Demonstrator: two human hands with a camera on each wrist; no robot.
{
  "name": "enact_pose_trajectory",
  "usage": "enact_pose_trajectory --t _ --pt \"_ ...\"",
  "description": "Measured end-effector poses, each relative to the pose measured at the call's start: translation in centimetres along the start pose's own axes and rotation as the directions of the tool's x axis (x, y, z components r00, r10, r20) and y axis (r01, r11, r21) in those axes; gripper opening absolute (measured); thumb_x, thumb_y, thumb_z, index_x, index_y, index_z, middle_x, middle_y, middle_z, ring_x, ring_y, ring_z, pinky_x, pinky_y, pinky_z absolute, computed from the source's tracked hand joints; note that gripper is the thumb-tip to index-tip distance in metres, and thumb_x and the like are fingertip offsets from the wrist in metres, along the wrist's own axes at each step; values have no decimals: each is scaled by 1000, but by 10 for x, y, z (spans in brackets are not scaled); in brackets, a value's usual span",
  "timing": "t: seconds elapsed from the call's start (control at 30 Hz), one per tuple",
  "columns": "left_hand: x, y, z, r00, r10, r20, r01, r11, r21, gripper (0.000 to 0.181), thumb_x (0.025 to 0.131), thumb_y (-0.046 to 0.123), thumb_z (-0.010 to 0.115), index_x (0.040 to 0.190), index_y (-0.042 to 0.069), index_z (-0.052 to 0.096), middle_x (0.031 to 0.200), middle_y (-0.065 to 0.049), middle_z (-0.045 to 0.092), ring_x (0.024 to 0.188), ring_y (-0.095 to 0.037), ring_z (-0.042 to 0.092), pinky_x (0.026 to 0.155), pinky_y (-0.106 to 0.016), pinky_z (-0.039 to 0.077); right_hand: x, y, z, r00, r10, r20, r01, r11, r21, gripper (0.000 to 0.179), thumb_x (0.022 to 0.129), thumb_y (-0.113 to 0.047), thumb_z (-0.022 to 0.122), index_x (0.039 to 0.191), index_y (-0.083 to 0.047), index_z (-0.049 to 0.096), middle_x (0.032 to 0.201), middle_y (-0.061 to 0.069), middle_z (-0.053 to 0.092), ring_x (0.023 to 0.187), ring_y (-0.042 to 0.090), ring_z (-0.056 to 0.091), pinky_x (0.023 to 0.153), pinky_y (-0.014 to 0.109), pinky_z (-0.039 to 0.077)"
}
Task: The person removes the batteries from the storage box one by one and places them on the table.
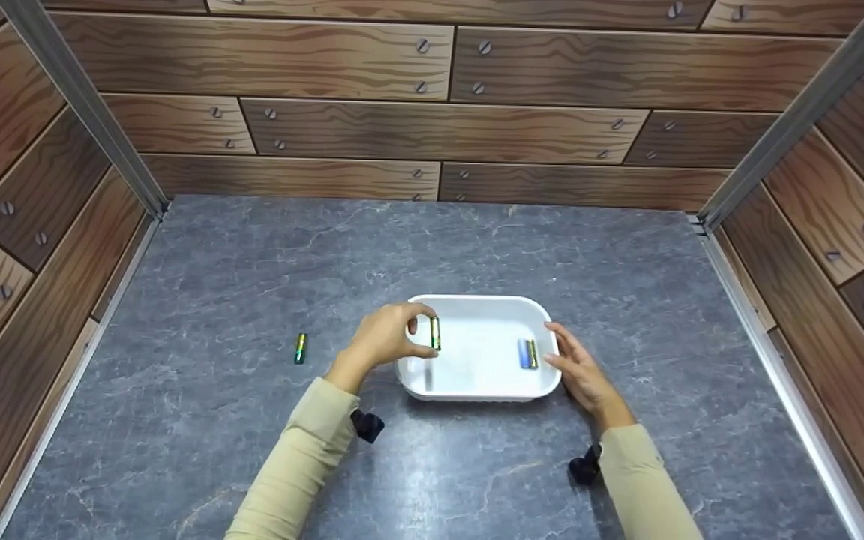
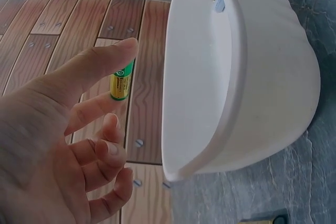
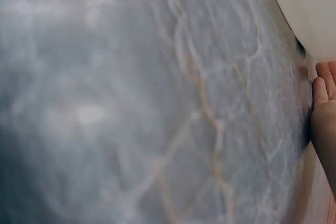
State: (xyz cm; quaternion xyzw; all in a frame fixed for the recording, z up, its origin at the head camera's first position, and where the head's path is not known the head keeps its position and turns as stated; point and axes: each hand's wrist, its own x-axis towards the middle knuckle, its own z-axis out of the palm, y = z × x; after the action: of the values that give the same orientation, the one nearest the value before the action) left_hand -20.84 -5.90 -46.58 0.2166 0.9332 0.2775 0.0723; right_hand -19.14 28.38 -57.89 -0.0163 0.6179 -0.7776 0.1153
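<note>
My left hand (image 1: 391, 334) pinches a green and gold battery (image 1: 435, 334) between thumb and index finger, over the left end of a white tray (image 1: 477, 394). In the left wrist view this battery (image 2: 122, 81) stands roughly upright between the fingertips, its upper end behind the thumb, while the other fingers curl loosely. My right hand (image 1: 578, 367) holds the tray's right rim, with the thumb over the edge. Inside the tray, near that hand, lie a gold and dark battery (image 1: 532, 354) and a slim pale blue piece (image 1: 524, 355) side by side.
Another green and gold battery (image 1: 301, 348) lies on the grey marbled table (image 1: 252, 262), left of the tray. Wood-patterned walls (image 1: 372, 131) with metal corner posts (image 1: 94, 112) enclose the table at the back and sides.
</note>
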Motion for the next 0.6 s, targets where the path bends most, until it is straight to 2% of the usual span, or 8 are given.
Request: enact_pose_trajectory --t 0.2,0.37,0.6 --pt "-7 -6 -2 999 -50 -10 50 999 -6 56 71 35 84 121 18 65 85 -7 63 63 -12 39 57 -27 30 0 -1 -1 1000 10 5 -10 1000 -5 49 90 3 55 128 -28 49 133 -15 51 119 1 51 94 19 47" --pt "-13 -13 -3 997 -65 -30 65 998 -19 56 70 35 84 120 17 66 85 -11 65 62 -11 39 56 -26 30 0 0 0 1000 17 3 -17 1000 -2 49 90 3 55 128 -28 49 132 -15 52 119 2 51 95 18 46" --pt "-21 -24 -5 994 -105 -42 103 993 -49 56 70 33 85 120 18 66 81 -5 60 64 -12 40 57 -26 30 0 0 0 1000 20 -15 -20 1000 -5 49 90 4 54 130 -24 49 130 -14 53 118 2 52 95 17 45"
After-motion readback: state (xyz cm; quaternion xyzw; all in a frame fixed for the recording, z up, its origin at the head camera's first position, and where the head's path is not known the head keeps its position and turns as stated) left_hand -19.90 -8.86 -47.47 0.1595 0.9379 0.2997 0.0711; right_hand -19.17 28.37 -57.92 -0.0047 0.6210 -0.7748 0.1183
